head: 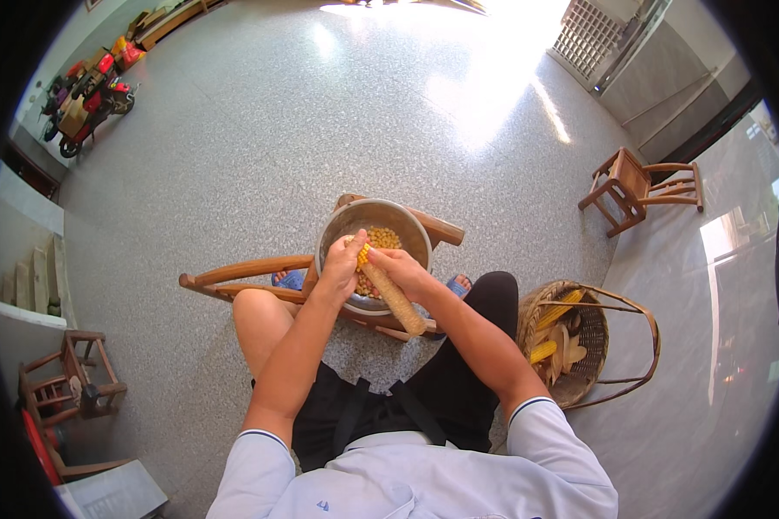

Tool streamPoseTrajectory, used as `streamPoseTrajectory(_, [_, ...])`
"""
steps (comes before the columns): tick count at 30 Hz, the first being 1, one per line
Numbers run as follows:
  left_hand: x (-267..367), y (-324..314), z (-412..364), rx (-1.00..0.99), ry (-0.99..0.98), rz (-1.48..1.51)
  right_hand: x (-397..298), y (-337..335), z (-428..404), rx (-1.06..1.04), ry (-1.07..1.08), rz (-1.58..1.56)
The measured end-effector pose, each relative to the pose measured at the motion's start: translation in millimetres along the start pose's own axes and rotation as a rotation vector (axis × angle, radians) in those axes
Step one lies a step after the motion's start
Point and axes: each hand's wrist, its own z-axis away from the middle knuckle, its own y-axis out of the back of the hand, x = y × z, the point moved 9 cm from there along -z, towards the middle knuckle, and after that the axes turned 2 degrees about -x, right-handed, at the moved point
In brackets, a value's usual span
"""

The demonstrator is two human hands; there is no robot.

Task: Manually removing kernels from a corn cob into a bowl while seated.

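Note:
Both hands are on one corn cob above a metal basin. The cob is slanted, its near right part stripped bare, with a patch of yellow kernels between the hands. My left hand grips the far end, thumb pointing up. My right hand wraps the cob close beside it, thumb on the kernels. Loose corn kernels lie in the basin, partly hidden by the hands. The basin rests on a wooden chair between my knees.
At my right stands a woven basket with a tall handle, holding corn ears and husks. Another wooden chair is farther right. Wooden furniture stands at left, near stairs. A red motorbike is parked at far left.

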Motion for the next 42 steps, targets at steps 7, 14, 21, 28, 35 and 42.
streamPoseTrajectory(7, [1.5,-5.8,2.4,-0.056,0.009,0.046,1.5,4.0,1.2,-0.02,0.006,-0.104])
streamPoseTrajectory(14, [1.1,-8.8,9.3,-0.001,0.062,0.043,12.2,7.9,3.0,0.021,-0.128,-0.283])
streamPoseTrajectory(21, [5.1,-16.3,9.5,-0.058,0.054,0.005,-5.4,-2.6,6.4,0.022,-0.013,-0.064])
streamPoseTrajectory(28, [1.1,-13.2,6.9,-0.078,0.048,0.009,-13.3,-2.9,10.6,0.047,0.006,0.045])
streamPoseTrajectory(35, [3.4,-17.7,10.3,-0.081,0.067,0.091,-6.2,3.6,6.6,-0.019,-0.007,0.017])
streamPoseTrajectory(42, [6.7,-19.3,12.0,-0.091,0.054,0.127,-2.0,6.3,4.8,-0.014,0.005,-0.151])
